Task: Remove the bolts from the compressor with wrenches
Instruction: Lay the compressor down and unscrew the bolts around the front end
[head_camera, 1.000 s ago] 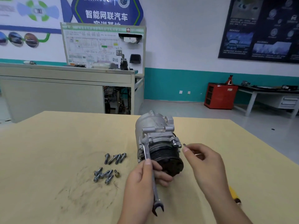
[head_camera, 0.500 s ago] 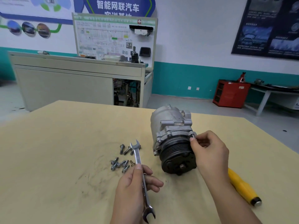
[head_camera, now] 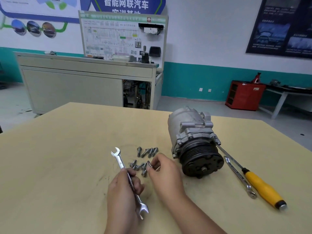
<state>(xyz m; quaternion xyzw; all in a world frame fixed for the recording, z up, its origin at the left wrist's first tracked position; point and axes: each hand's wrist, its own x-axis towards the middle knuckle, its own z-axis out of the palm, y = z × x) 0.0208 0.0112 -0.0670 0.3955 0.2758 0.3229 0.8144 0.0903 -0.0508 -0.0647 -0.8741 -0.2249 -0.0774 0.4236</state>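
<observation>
Workshop table (head_camera: 59,166): left hand (head_camera: 122,191) grips wrench (head_camera: 120,163); right hand (head_camera: 166,171) pinches bolt (head_camera: 149,163).

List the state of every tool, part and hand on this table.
Silver compressor with black pulley: on its side, untouched.
Silver open-end wrench: gripped by left hand.
Small silver bolt: pinched by right hand.
Loose silver bolts: lying on table.
Yellow-handled screwdriver: lying flat, untouched.
Silver ring-ended wrench: lying flat, untouched.

The pale yellow wooden bench (head_camera: 67,149) shows dark grey scuffs (head_camera: 101,178) toward its near edge. The silver-grey cast-metal compressor (head_camera: 187,122) carries a black grooved pulley (head_camera: 200,159). The silver steel bolts (head_camera: 148,152) match the chrome open-ended wrench (head_camera: 120,162). The yellow plastic-handled screwdriver (head_camera: 263,188) has a black collar.
</observation>
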